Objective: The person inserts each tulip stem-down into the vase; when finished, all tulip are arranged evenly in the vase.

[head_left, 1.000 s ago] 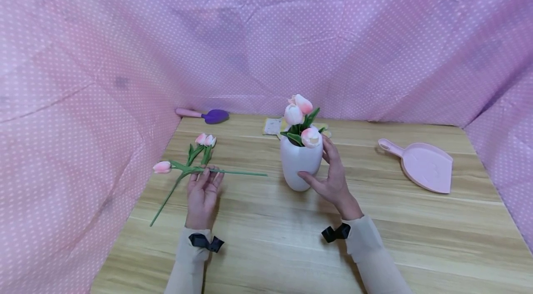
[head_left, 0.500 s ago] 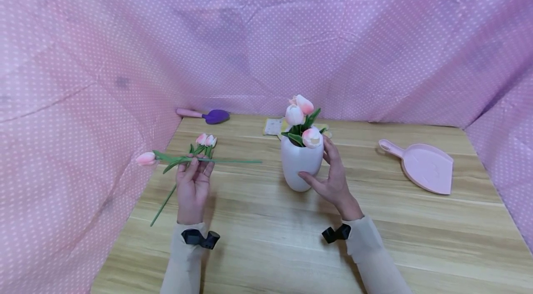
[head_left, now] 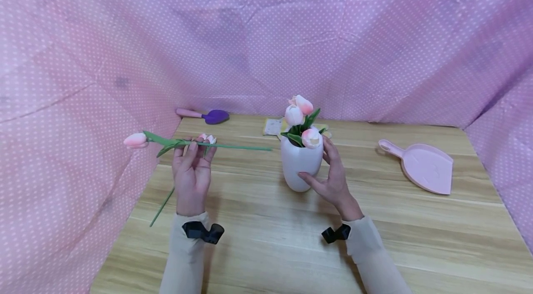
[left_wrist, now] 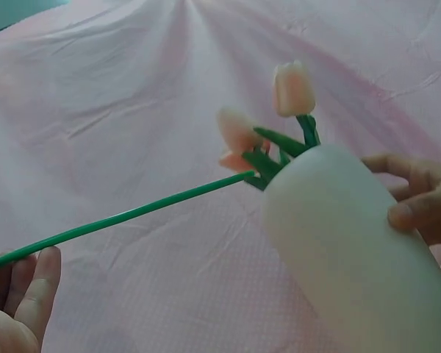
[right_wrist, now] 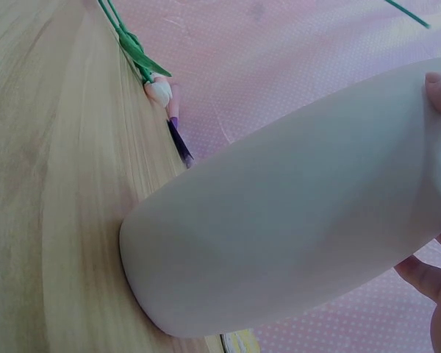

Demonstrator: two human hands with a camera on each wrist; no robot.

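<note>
My left hand (head_left: 192,178) pinches an artificial tulip by its green stem (left_wrist: 125,215), raised above the table. Its pink-white bloom (head_left: 135,140) points left, and the bare stem end points right, apart from the vase in the head view. My right hand (head_left: 334,183) holds the side of a white vase (head_left: 300,169), thumb in front and fingers at the right side. The vase stands upright on the table, with several pink-white tulips (head_left: 294,114) in its mouth. Behind my left hand lie more tulips (right_wrist: 136,51), partly hidden; one stem (head_left: 162,208) shows below it.
A purple trowel (head_left: 215,116) with a pink handle lies at the back left edge. A pink dustpan (head_left: 428,167) rests on the right. Behind the vase lies a flat white and yellow item (head_left: 272,126), partly covered. Pink dotted cloth (head_left: 266,44) hangs around the table.
My left hand has lifted the pinched tulip up off the others and shifted slightly left and away from me. My right hand and the vase have stayed in place.
</note>
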